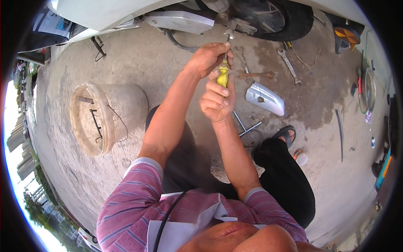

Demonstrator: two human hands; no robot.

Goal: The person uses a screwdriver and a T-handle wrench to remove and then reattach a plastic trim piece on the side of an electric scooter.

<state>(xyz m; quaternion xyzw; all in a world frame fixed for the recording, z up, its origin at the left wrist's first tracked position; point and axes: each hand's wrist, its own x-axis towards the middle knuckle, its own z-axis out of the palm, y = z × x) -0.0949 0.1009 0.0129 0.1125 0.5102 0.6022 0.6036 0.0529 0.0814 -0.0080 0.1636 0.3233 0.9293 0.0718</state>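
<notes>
My right hand point(216, 101) grips the yellow handle point(223, 77) of a screwdriver-like tool, which points away from me. Just beyond it, my left hand point(210, 56) has its fingers closed round the tool's metal shaft. The shaft reaches up to a small metal fitting point(229, 32) beside a black tyre point(294, 21) and a silver-white elongated panel point(180, 21); exactly what the tip touches is too small to tell. A wrench point(241, 56) and a rusty wrench point(258, 75) lie on the ground near my hands.
A white bucket point(132, 101) with metal parts inside stands at left. On the concrete floor point(319, 155) lie a silver cover point(268, 101), another wrench point(289, 67), a T-handle tool point(250, 128), a black strip point(339, 134) and a small tub point(301, 158). An orange reflector point(348, 35) sits at upper right.
</notes>
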